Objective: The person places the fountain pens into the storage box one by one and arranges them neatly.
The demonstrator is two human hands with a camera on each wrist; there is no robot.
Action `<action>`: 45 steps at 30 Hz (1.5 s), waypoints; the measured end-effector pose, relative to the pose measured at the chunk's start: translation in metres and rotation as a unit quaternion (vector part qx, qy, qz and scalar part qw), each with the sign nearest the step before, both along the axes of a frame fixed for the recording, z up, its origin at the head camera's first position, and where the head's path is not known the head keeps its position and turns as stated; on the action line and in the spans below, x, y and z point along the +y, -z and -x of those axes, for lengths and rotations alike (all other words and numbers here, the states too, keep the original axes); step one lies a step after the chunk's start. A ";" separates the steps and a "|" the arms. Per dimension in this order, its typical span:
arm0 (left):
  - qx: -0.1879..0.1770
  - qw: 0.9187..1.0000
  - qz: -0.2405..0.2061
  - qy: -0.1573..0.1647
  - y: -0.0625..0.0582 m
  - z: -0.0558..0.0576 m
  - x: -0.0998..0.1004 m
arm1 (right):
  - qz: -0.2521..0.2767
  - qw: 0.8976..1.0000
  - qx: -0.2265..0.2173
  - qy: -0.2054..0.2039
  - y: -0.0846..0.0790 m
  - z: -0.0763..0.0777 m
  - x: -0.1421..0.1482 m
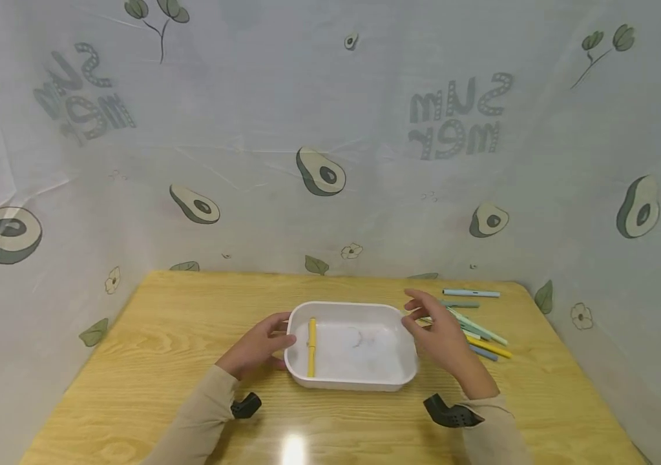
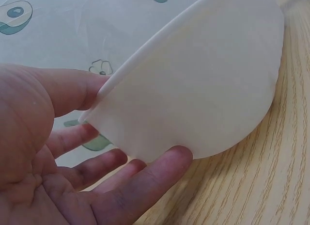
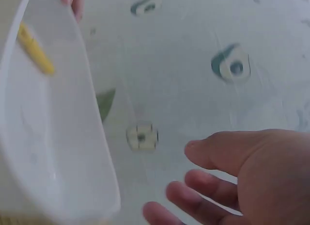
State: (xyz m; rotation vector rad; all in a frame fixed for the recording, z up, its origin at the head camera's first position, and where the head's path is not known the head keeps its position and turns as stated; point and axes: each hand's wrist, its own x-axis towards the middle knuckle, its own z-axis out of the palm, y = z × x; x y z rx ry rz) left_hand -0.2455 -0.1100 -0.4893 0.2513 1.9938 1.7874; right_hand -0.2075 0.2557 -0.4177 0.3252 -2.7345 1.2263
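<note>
A white plastic tray (image 1: pixel 359 381) with rounded corners sits in the middle of the table, and a yellow pen (image 1: pixel 311 349) lies upright along its left end. My left hand (image 1: pixel 257 347) grips the tray's left end. In the left wrist view its thumb (image 2: pixel 80 91) is over the rim and the fingers spread along the outer wall. Just past the right end of the tray, my right hand (image 1: pixel 440 339) hovers with loosely bent fingers and holds nothing. The right wrist view shows a gap between its fingertips (image 3: pixel 157 213) and the tray wall (image 3: pixel 104 167).
Right of my right hand lies a loose pile of pens, with a yellow pen (image 1: pixel 495 347), a blue pen (image 1: pixel 484 353) and a pale green pen (image 1: pixel 490 330) among them. A light blue pen (image 1: pixel 472 293) lies behind. A patterned curtain (image 1: pixel 260 161) surrounds the wooden table (image 1: pixel 190 323).
</note>
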 end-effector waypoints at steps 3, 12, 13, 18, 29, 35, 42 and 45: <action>0.003 1.000 0.005 -0.006 0.000 -0.002 -0.004 | -0.015 0.999 0.028 0.032 0.007 -0.002 0.025; -0.004 1.000 -0.004 -0.004 0.002 -0.004 -0.005 | -0.066 0.994 0.041 0.076 0.023 -0.003 0.063; -0.003 1.000 -0.004 -0.005 0.002 -0.004 -0.005 | -0.076 0.994 0.037 0.076 0.024 -0.002 0.064; 0.001 1.000 -0.002 -0.001 0.002 -0.005 -0.005 | -0.142 0.987 -0.004 0.076 0.031 -0.003 0.071; 0.003 1.000 -0.014 0.006 0.005 -0.003 -0.002 | -0.182 0.976 -0.077 0.092 0.052 -0.002 0.085; 0.006 1.000 -0.007 0.003 0.005 -0.004 -0.002 | -0.194 0.974 -0.076 0.093 0.058 0.002 0.088; 0.006 1.000 -0.004 0.006 0.005 -0.003 -0.002 | -0.203 0.971 -0.075 0.105 0.061 0.001 0.084; 0.004 1.000 -0.002 0.005 0.005 -0.003 -0.002 | -0.196 0.971 -0.087 0.109 0.061 0.000 0.083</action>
